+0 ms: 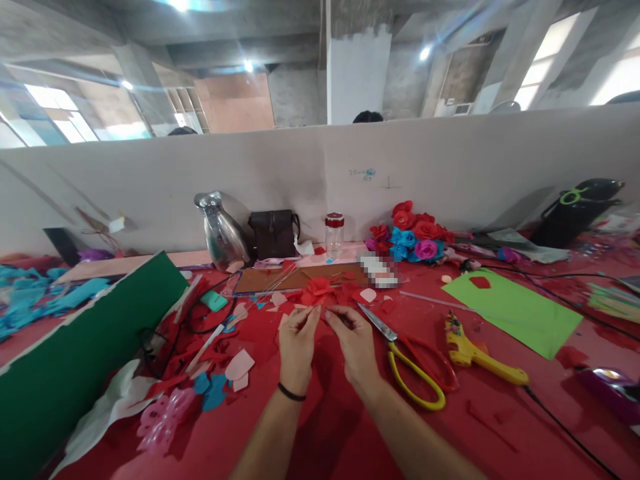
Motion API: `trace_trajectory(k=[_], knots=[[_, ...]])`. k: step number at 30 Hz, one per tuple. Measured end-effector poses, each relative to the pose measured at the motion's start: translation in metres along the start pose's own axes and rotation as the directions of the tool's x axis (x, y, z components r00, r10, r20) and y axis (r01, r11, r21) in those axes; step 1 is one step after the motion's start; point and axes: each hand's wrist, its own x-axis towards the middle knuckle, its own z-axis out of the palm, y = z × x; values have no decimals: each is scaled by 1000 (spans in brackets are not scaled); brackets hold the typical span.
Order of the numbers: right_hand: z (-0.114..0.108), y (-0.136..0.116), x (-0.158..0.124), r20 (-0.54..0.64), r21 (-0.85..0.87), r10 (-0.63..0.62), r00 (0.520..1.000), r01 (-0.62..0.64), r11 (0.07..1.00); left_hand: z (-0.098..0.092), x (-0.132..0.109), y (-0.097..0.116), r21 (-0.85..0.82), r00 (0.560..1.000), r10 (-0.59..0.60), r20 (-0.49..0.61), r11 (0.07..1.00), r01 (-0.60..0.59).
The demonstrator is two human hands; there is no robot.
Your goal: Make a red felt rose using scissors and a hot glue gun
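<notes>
My left hand (pixel 297 343) and my right hand (pixel 354 340) are raised side by side over the red table (pixel 345 427), fingertips pinched together around a small red paper piece (pixel 321 312). Just beyond the fingers lies a red paper flower (pixel 317 291). My left wrist wears a black band. Yellow-handled scissors (pixel 410 360) lie right of my right hand, and a yellow glue gun (pixel 473 350) lies further right with its cord trailing off.
A green sheet (pixel 75 360) lies at the left, a light green sheet (pixel 515 310) at the right. Paper scraps litter the left middle. Along the grey partition stand a silver jug (pixel 220 230), a brown bag (pixel 273 233), a jar (pixel 334 233) and a flower bunch (pixel 413 237).
</notes>
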Motion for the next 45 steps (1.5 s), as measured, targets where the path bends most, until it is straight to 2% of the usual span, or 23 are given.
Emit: trace_trajectory(k=[4, 8, 12, 15, 23, 29, 34, 37, 41, 45], knots=[[1, -5, -2, 21, 9, -15, 1000, 15, 1000, 2, 0, -6, -119, 997, -71, 21, 990, 73], [5, -12, -9, 18, 34, 21, 1000, -21, 999, 0, 0, -14, -76, 999, -51, -17, 996, 50], [10, -19, -15, 35, 83, 106, 994, -108, 991, 0, -3, -4, -5, 999, -48, -11, 999, 48], [12, -23, -17, 78, 88, 144, 987, -150, 985, 2, -5, 1, -25, 998, -59, -2, 998, 59], [12, -27, -19, 65, 55, 45, 997, -49, 997, 6, -2, -13, -146, 998, -60, -14, 988, 58], [7, -28, -12, -65, 134, 8, 998, 1, 991, 6, -3, -6, -127, 999, -50, 9, 991, 51], [7, -33, -11, 55, 118, -6, 998, -1, 993, 5, -5, 1, -57, 998, -22, 52, 998, 24], [8, -33, -14, 101, 109, 19, 995, -30, 994, 4, -6, 1, -3, 1000, -10, 15, 1000, 11], [8, -30, -14, 88, 112, 78, 993, -87, 990, 3, -6, 1, -2, 998, -37, -56, 999, 36], [7, -27, -11, 80, 104, 20, 997, -28, 994, 5, -9, 7, -73, 999, -41, -2, 997, 41]])
